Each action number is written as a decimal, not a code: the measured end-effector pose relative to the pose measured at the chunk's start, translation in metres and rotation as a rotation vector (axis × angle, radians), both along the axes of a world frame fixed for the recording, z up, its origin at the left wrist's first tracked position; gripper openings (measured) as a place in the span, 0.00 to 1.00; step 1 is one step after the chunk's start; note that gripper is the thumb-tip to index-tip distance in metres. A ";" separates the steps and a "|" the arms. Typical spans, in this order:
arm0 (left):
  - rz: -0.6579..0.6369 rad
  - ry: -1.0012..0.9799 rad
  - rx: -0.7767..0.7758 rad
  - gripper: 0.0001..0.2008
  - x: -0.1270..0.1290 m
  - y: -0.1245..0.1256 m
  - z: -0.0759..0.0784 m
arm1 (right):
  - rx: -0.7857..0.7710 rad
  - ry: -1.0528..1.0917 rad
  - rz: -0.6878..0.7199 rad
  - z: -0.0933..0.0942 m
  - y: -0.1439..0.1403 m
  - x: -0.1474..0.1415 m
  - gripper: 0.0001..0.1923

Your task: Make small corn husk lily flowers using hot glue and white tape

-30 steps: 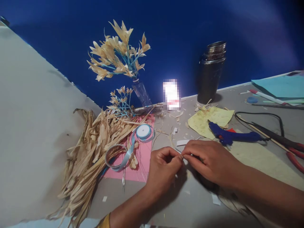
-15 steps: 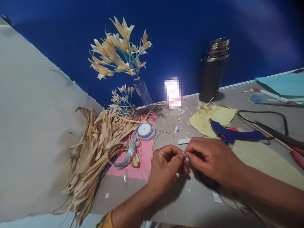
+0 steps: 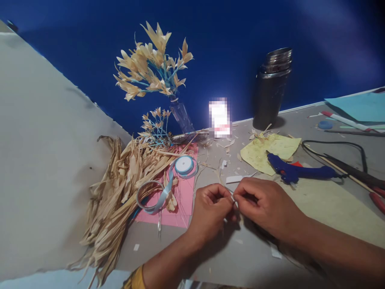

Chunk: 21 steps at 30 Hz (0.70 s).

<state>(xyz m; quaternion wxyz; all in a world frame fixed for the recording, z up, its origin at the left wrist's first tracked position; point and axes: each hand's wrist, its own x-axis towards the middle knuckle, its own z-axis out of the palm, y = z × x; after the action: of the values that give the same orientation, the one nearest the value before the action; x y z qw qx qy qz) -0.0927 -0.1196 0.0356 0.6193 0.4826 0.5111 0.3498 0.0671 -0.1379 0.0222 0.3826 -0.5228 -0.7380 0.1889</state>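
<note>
On the counter [image 3: 216, 263], the blue glue gun [image 3: 303, 171] is the landmark. To its left and a little nearer the wearer, a thin strand [image 3: 234, 200] sits right between the two hands, at their fingertips, too small to make out fully. The left hand [image 3: 212, 208], farther from the gun, pinches it between thumb and forefinger; the right hand [image 3: 263, 200], just in front and left of the gun, is closed on it the same way, its fingertips almost meeting the other's. A white strip [image 3: 234, 179] lies left of the gun, just beyond the hands. Well left of the gun are the ribbon spool [image 3: 184, 164], the pink sheet [image 3: 185, 196] and, farther out, a heap of dried husks [image 3: 120, 192]. The yellow paper [image 3: 278, 145] is just behind the gun's nozzle; the dark flask [image 3: 270, 96] stands farther back.
</note>
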 end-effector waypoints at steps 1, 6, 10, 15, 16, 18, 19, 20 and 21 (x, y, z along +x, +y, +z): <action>0.003 -0.027 -0.013 0.05 0.000 0.000 0.000 | -0.074 0.049 0.012 0.002 0.001 0.001 0.11; 0.023 -0.101 -0.034 0.04 -0.002 -0.001 0.001 | -0.263 0.173 0.116 0.013 0.005 0.006 0.14; 0.031 -0.110 -0.015 0.04 -0.003 0.001 0.003 | -0.240 0.213 0.201 0.017 0.003 0.007 0.19; -0.002 -0.067 0.034 0.06 -0.003 0.000 0.005 | -0.379 0.389 0.069 0.013 0.004 0.003 0.11; 0.001 -0.075 0.034 0.06 -0.003 0.000 0.005 | -0.440 0.474 0.039 0.012 0.005 0.002 0.10; 0.018 -0.102 0.028 0.05 -0.003 -0.001 0.006 | -0.566 0.673 0.011 0.011 0.008 0.004 0.12; 0.028 -0.115 0.022 0.05 -0.003 -0.001 0.006 | -0.621 0.765 0.009 0.010 0.010 0.005 0.14; 0.041 -0.130 0.015 0.05 -0.003 -0.001 0.006 | -0.663 0.838 0.008 0.010 0.012 0.006 0.16; 0.052 -0.149 0.013 0.05 -0.003 -0.001 0.006 | -0.686 0.888 0.012 0.009 0.013 0.007 0.17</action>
<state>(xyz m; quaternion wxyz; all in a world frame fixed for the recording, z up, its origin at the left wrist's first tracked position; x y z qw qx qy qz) -0.0961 -0.1205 0.0417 0.6433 0.4459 0.4736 0.4039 0.0740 -0.1247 0.0316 0.4633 -0.4834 -0.4054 0.6223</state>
